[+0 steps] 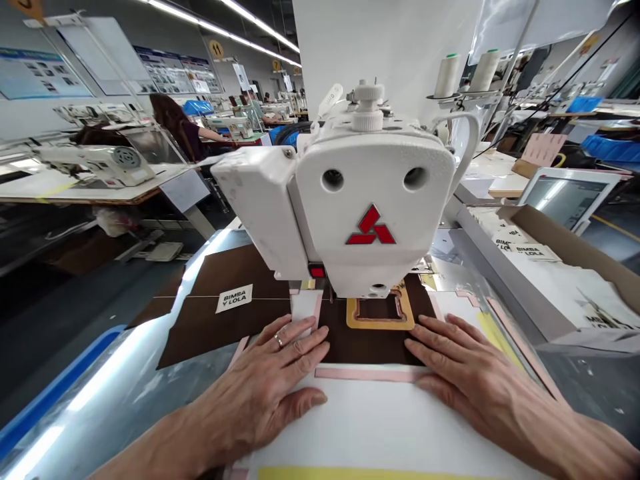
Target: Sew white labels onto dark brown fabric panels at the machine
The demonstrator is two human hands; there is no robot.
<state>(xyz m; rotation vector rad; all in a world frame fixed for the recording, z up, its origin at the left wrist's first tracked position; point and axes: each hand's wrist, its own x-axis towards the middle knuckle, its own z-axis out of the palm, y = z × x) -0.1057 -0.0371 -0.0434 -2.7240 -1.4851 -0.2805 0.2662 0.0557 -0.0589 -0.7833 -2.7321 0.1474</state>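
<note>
A white industrial sewing machine head (370, 187) with a red three-diamond logo stands directly ahead of me. Under its needle area sits a yellow frame-shaped clamp (380, 313) on a dark brown leather panel (365, 343). A second brown panel (215, 320) carries a white "BIMBA Y LOLA" label (234, 298). My left hand (265, 373) lies flat on the brown material, next to a white strip (305, 310). My right hand (475, 373) presses flat at the panel's right side. Between my hands runs a pink strip (370, 375), on a white board (370, 427).
Two white thread cones (447, 77) stand above the machine. On the right are a cardboard box (565, 267) holding printed white pieces and a screen (565, 197). Other sewing stations and a co-worker (175, 127) stand at the back left.
</note>
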